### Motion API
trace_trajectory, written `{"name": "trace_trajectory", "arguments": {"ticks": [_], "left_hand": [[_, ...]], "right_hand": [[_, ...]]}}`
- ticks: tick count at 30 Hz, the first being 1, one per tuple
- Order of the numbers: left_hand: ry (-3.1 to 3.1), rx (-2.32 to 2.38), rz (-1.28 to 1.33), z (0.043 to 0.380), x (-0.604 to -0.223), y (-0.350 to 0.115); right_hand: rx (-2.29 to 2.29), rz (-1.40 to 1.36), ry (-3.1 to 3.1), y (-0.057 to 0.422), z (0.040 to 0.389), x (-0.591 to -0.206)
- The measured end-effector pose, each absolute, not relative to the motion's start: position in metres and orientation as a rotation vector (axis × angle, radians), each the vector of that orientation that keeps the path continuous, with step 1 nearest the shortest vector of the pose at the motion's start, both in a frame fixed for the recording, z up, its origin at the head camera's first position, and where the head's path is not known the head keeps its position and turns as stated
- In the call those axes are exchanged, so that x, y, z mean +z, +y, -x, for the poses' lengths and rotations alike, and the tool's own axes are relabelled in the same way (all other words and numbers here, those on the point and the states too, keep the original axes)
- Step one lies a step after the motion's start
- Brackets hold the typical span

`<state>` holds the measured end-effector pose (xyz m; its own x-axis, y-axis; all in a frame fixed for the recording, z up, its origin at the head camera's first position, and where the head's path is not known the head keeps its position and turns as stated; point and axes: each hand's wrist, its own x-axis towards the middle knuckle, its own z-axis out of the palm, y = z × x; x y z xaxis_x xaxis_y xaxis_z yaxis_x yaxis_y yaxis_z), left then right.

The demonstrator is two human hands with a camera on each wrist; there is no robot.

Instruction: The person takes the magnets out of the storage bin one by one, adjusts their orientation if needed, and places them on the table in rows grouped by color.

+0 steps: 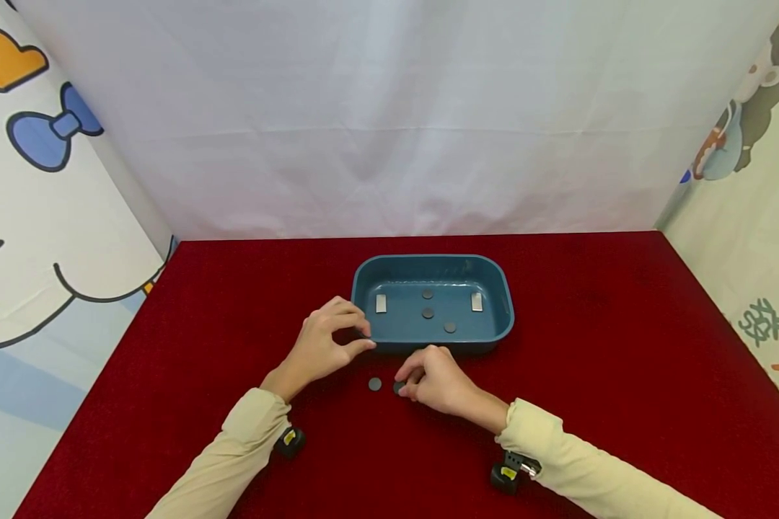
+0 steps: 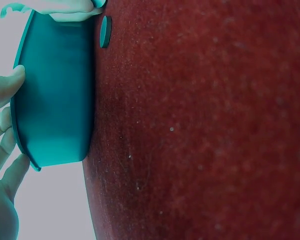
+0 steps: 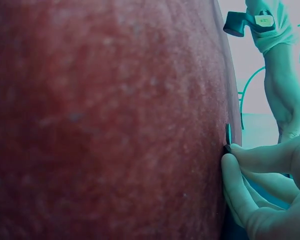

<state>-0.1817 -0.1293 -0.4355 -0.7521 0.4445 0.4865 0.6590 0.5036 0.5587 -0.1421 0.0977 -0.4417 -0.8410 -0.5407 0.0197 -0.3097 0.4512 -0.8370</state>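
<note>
A blue rectangular plastic tub (image 1: pixel 428 339) sits on the red cloth. My left hand (image 1: pixel 329 339) is at its front left corner, thumb and fingers holding the rim; the left wrist view shows the thumb (image 2: pixel 12 84) and several fingers spread along that rim. In front of the tub my right hand (image 1: pixel 440 380) pinches a dark grey disc (image 1: pixel 399 388) between thumb and fingertips, close over the cloth. Just left of it another grey disc (image 1: pixel 375 384) lies flat; the left wrist view shows a disc (image 2: pixel 105 32) beside the tub wall.
Inside the tub lie three grey discs, one of them this disc (image 1: pixel 450 327), and two silvery rectangular pieces, a left piece (image 1: pixel 381 303) and a right piece (image 1: pixel 477 302). The red cloth (image 1: pixel 597 346) reaches back to a white curtain (image 1: pixel 389 130). Printed panels flank both sides.
</note>
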Motion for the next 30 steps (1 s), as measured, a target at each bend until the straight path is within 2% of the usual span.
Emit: {"name": "trace_trajectory", "arguments": {"ticks": [14,30], "left_hand": [[-2.451,-1.108,0.935,0.1828,-0.4365,-0.1285],[-2.462,-1.113,0.927,0.1816,-0.4366,-0.1291]], "right_hand": [[-1.275,0.844,2.554,0.0983,0.14,-0.4428],[-1.308,0.826,2.524,0.1049,0.1387,-0.4339]]}}
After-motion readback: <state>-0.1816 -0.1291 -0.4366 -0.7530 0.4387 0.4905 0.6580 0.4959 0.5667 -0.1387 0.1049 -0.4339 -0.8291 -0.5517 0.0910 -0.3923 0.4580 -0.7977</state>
